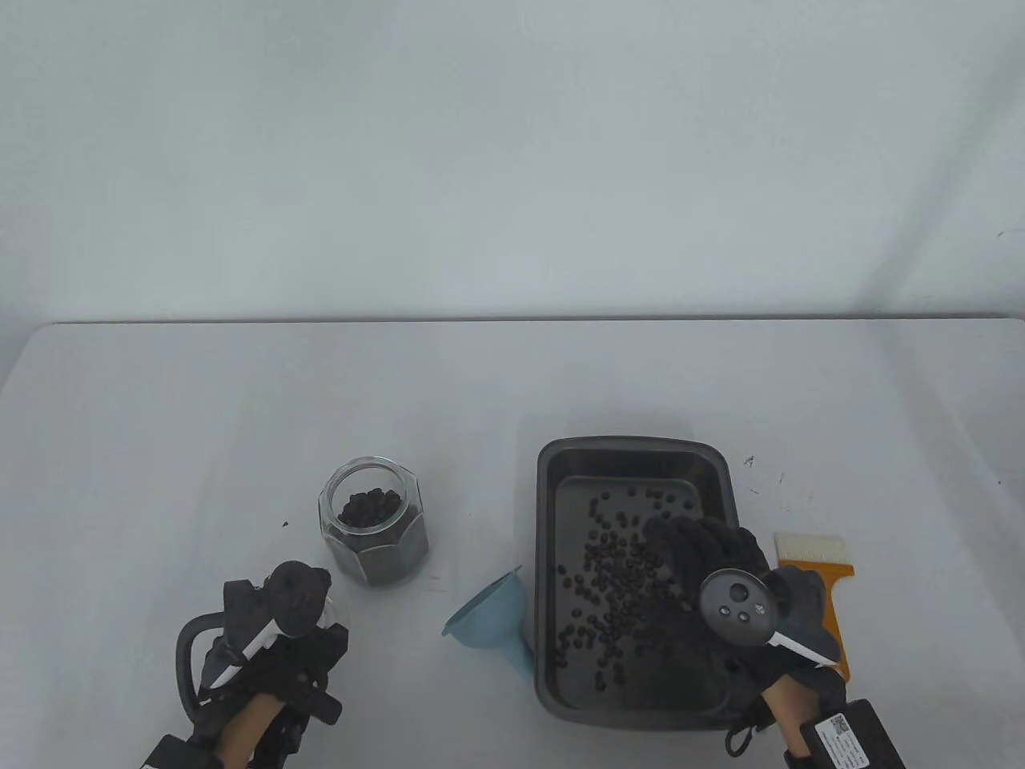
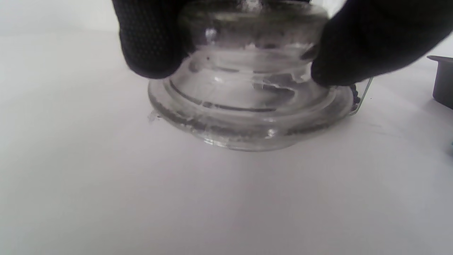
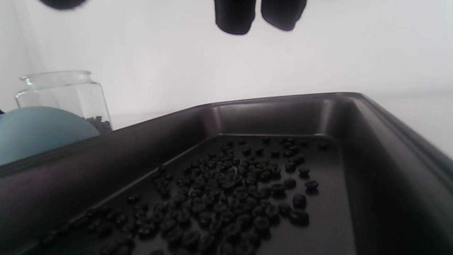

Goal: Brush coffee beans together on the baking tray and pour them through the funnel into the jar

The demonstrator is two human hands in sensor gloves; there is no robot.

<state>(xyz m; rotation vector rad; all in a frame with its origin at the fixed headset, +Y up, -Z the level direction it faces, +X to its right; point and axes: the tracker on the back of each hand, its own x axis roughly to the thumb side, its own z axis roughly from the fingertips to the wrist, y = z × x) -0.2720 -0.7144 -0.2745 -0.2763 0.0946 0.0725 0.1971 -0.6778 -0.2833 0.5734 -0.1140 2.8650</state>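
Note:
A dark baking tray [image 1: 633,443] sits right of centre with coffee beans [image 1: 608,565] scattered over its floor. My right hand [image 1: 681,553] hovers above the beans [image 3: 230,191] with its fingertips [image 3: 235,16] holding nothing. A glass jar [image 1: 372,521], uncovered and partly filled with beans, stands left of the tray. A blue funnel [image 1: 490,618] lies on its side against the tray's left wall. My left hand [image 1: 312,613] is in front of the jar and pinches a glass lid [image 2: 247,106] that rests on the table, between its fingers [image 2: 148,46].
A brush [image 1: 810,551] with white bristles and an orange handle lies on the table just right of the tray, partly under my right hand. The funnel [image 3: 39,131] and jar [image 3: 63,95] show beyond the tray's left wall [image 3: 106,163].

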